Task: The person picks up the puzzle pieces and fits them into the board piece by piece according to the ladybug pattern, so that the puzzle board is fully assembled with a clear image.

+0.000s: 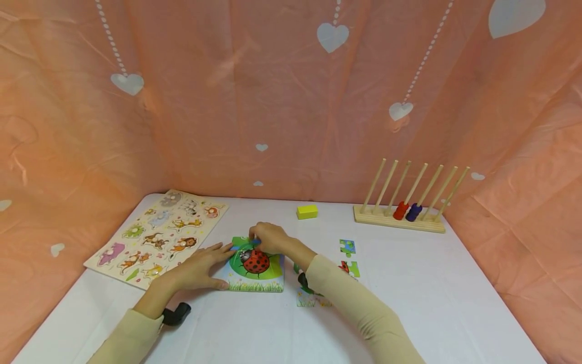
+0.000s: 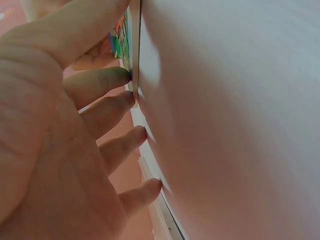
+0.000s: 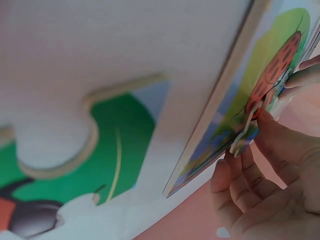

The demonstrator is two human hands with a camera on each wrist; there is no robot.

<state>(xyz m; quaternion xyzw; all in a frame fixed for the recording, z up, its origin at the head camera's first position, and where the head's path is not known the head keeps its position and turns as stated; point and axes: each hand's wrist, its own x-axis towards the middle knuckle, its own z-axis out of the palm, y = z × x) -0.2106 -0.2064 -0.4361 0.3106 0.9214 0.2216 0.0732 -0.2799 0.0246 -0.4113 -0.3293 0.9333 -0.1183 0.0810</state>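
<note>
A ladybug puzzle board (image 1: 259, 286) lies on the white table. My right hand (image 1: 270, 238) is over its upper part and pinches a puzzle piece (image 3: 244, 134) between thumb and fingers, tilted close above the board. At the board's left edge rests my left hand (image 1: 198, 268), its fingers spread and its thumb near the lower left corner. In the left wrist view, the fingertips (image 2: 137, 132) reach the tabletop and the board's edge. Loose puzzle pieces, one of them green and blue (image 1: 347, 246), lie right of the board, partly hidden by the right forearm.
A wooden animal peg puzzle (image 1: 170, 227) lies at the left. Behind the right hand stands a yellow block (image 1: 307, 212). A wooden peg rack (image 1: 400, 222) with a red piece (image 1: 401, 210) and a purple piece (image 1: 414, 212) is at the back right, before the curtain (image 1: 291, 101).
</note>
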